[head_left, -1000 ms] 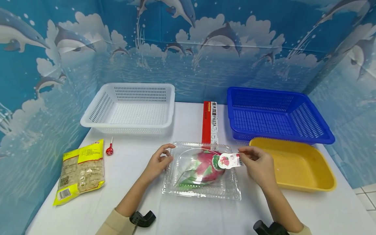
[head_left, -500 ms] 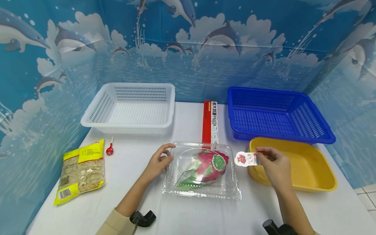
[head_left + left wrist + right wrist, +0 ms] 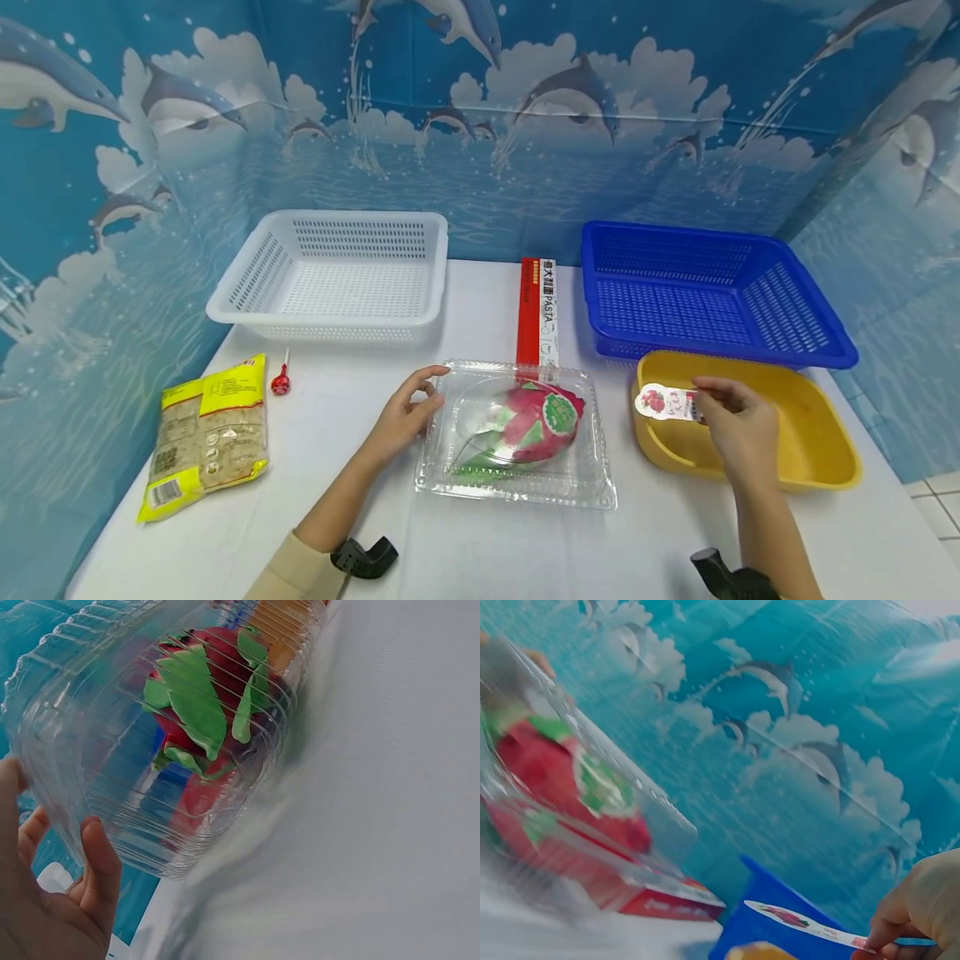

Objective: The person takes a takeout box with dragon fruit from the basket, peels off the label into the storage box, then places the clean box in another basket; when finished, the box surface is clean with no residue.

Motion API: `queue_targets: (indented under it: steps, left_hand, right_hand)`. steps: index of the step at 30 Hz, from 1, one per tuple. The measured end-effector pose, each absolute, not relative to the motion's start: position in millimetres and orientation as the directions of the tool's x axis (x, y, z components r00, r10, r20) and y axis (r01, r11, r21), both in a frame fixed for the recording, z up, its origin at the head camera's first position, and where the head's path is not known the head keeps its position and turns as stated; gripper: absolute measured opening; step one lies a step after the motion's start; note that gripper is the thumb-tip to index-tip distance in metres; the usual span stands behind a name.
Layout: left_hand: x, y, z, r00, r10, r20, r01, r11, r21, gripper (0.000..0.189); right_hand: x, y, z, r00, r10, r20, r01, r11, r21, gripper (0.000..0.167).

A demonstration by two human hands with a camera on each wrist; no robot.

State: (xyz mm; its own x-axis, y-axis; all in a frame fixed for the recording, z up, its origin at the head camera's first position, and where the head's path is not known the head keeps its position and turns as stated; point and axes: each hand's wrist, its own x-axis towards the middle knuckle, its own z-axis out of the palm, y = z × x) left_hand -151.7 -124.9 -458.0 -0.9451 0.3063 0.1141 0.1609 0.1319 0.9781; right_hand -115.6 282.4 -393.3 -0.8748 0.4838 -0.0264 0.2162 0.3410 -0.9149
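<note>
A clear plastic clamshell box (image 3: 465,467) sits at the table's middle with a red and green dragon fruit (image 3: 540,425) inside; a round green sticker (image 3: 558,414) shows on the fruit. My left hand (image 3: 407,408) grips the box's left edge near the far corner, thumb at the side and fingers at the rim, as the left wrist view also shows. Over the left part of the yellow basin (image 3: 817,433), my right hand (image 3: 738,421) pinches the end of a white label (image 3: 667,402) printed with a red fruit. Its far end points left, toward the box.
A red and white pasta box (image 3: 536,308) lies behind the clamshell box, partly covered by it. White (image 3: 322,320) and blue (image 3: 720,352) baskets stand along the back. At left lie a yellow bag of tan food (image 3: 210,437) and a red lollipop (image 3: 280,383).
My right hand has moved to the right with the label, from over the fruit to over the yellow basin. The left hand and the clamshell box have stayed in place.
</note>
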Motion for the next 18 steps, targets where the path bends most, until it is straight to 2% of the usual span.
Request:
queue_targets:
  steps: [8, 13, 18]
  left_hand:
    - [-151.2, -131.3, -459.8, -0.91, 0.404, 0.094, 0.159, 0.128, 0.979, 0.059]
    - [-149.9, -133.2, -458.2, -0.891, 0.45, 0.056, 0.132, 0.139, 0.981, 0.067]
    - [-149.7, -133.3, -458.1, -0.886, 0.459, 0.061, 0.132, 0.124, 0.983, 0.066]
  right_hand:
    - [-121.4, 298.7, -402.0, -0.826, 0.545, -0.144, 0.344, 0.285, -0.895, 0.021]
    - [-124.3, 306.5, -409.7, -0.819, 0.557, -0.141, 0.359, 0.304, -0.883, 0.024]
    - [-126.6, 312.4, -416.0, -0.833, 0.543, -0.107, 0.34, 0.349, -0.873, 0.026]
